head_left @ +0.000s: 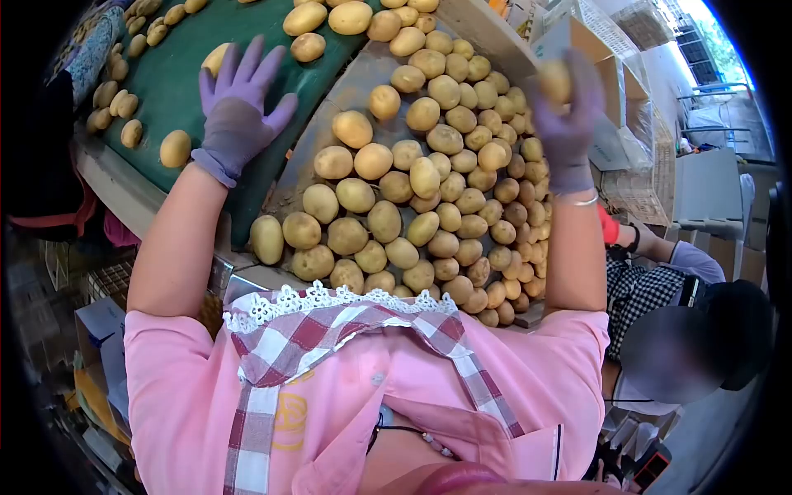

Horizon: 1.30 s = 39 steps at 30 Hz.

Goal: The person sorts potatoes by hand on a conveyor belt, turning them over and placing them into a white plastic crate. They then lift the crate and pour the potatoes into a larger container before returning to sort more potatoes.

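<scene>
My left hand [242, 111], in a purple and grey glove, has its fingers spread flat over the green belt [190, 99]. A potato [216, 59] lies against or just behind its fingertips; contact is hard to tell. Raised at the right edge of the potato pile [445, 186], my right hand [569, 124] wears the same kind of glove and is blurred by motion. Its fingers are closed on a yellow-brown potato [554, 82]. Loose potatoes of mixed sizes fill the grey metal surface [318, 132] between my two arms.
More potatoes [175, 148] are scattered over the belt, some along its left edge. A wooden board [487, 37] borders the pile at the back. Cardboard boxes [606, 91] and white crates [656, 177] stand on the right. A co-worker [660, 280] in a checked apron is close by at my right.
</scene>
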Each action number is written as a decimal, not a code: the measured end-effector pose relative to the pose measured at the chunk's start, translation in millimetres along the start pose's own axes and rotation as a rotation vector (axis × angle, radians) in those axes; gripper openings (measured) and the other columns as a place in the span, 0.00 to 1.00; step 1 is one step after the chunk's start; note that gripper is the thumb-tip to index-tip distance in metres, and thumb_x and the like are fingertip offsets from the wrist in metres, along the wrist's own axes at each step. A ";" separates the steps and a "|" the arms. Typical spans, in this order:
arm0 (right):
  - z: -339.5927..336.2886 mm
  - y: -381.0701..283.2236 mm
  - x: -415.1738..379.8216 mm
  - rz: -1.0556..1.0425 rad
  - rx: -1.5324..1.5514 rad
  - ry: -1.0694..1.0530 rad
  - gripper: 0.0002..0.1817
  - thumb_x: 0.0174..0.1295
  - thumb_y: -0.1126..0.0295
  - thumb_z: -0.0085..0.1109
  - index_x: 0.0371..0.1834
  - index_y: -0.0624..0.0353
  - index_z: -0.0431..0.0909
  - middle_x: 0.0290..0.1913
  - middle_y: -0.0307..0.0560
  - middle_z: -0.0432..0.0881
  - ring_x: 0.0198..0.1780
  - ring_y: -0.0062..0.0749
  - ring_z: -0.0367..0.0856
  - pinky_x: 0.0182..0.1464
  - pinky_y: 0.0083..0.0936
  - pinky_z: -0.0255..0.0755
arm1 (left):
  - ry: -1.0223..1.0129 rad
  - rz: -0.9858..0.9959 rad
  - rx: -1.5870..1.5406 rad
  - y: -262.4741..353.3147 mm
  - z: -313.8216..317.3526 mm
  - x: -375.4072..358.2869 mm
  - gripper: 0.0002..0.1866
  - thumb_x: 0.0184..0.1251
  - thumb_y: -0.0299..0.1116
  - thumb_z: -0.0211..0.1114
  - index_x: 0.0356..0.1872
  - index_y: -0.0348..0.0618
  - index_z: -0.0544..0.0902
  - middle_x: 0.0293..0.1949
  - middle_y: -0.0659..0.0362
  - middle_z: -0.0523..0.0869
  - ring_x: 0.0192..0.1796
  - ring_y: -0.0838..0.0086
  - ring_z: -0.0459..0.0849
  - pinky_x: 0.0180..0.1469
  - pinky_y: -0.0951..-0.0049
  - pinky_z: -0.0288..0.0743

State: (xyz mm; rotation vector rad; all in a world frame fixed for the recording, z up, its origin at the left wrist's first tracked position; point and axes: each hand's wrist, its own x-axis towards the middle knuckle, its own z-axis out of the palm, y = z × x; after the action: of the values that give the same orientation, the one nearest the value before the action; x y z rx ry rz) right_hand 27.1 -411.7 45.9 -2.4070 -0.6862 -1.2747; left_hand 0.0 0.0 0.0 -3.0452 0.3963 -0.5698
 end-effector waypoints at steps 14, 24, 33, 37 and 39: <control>110.2 -33.1 -53.5 0.677 0.317 -0.879 0.38 0.56 0.42 0.66 0.58 0.65 0.77 0.48 0.62 0.84 0.51 0.50 0.84 0.56 0.38 0.77 | -0.069 -0.146 -0.006 -23.3 16.8 8.3 0.31 0.63 0.46 0.65 0.68 0.59 0.72 0.73 0.55 0.68 0.76 0.53 0.62 0.73 0.37 0.52; -6.2 -75.9 -29.8 -0.100 0.281 -0.374 0.31 0.48 0.63 0.77 0.56 0.62 0.79 0.49 0.52 0.85 0.48 0.46 0.85 0.49 0.33 0.79 | 0.003 0.280 -0.154 12.9 2.7 0.2 0.33 0.62 0.42 0.64 0.71 0.58 0.69 0.74 0.57 0.67 0.77 0.53 0.61 0.75 0.39 0.51; 33.6 -41.3 -28.6 0.457 0.511 -0.463 0.20 0.59 0.65 0.69 0.54 0.62 0.83 0.47 0.54 0.88 0.48 0.44 0.87 0.52 0.31 0.79 | -0.004 0.149 -0.149 11.9 13.6 8.4 0.28 0.61 0.37 0.65 0.66 0.55 0.75 0.71 0.56 0.71 0.75 0.53 0.65 0.74 0.40 0.53; 91.1 -102.9 -67.0 0.341 0.230 -0.880 0.36 0.58 0.53 0.67 0.67 0.51 0.64 0.45 0.56 0.85 0.47 0.54 0.85 0.46 0.45 0.78 | 0.013 0.022 -0.141 0.5 18.2 11.5 0.25 0.63 0.39 0.65 0.64 0.55 0.76 0.71 0.55 0.72 0.74 0.55 0.66 0.74 0.41 0.54; 96.7 -103.4 -65.3 0.314 0.296 -0.874 0.36 0.57 0.52 0.68 0.66 0.52 0.67 0.45 0.56 0.84 0.46 0.54 0.85 0.47 0.44 0.78 | 0.011 -0.051 -0.058 -13.4 23.6 12.1 0.27 0.64 0.40 0.64 0.66 0.57 0.74 0.71 0.56 0.72 0.74 0.56 0.66 0.73 0.40 0.55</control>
State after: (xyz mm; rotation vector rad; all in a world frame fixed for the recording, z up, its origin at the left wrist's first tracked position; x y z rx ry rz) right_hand 3.6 -295.0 -54.7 -2.6030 -0.6000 0.0513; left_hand 22.6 9.3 -16.9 -3.1166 0.3425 -0.5886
